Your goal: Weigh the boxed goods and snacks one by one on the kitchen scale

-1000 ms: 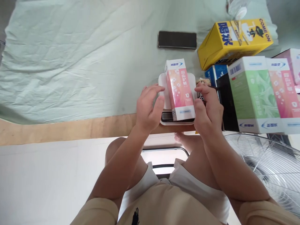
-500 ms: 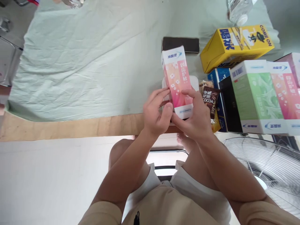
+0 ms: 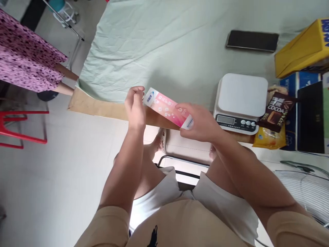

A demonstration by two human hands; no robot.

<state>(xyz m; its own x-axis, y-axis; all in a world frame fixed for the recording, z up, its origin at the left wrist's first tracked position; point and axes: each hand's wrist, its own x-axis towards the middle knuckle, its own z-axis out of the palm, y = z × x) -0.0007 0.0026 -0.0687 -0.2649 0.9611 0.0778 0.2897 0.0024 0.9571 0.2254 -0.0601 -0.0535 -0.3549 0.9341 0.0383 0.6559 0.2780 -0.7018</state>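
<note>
I hold a pink and white carton [image 3: 166, 108] between both hands, lying tilted above the table's front edge. My left hand [image 3: 135, 106] pinches its white top end. My right hand [image 3: 199, 121] grips its lower end with fingers wrapped round it. A white kitchen scale [image 3: 241, 101] stands to the right of my right hand with nothing on its platform.
A pale green cloth [image 3: 159, 48] covers the wooden table [image 3: 102, 109]. A black phone [image 3: 252, 41] lies at the back. A yellow box [image 3: 303, 51], a cocoa packet [image 3: 277, 109], a black box [image 3: 309, 116] sit right. A red stool [image 3: 17, 125] and fan grille [image 3: 308, 192] stand on the floor.
The carton has been lifted off the scale and carried left, turning from upright to lying sideways between both hands. My view has swung left, so the scale and boxes now sit at the right.
</note>
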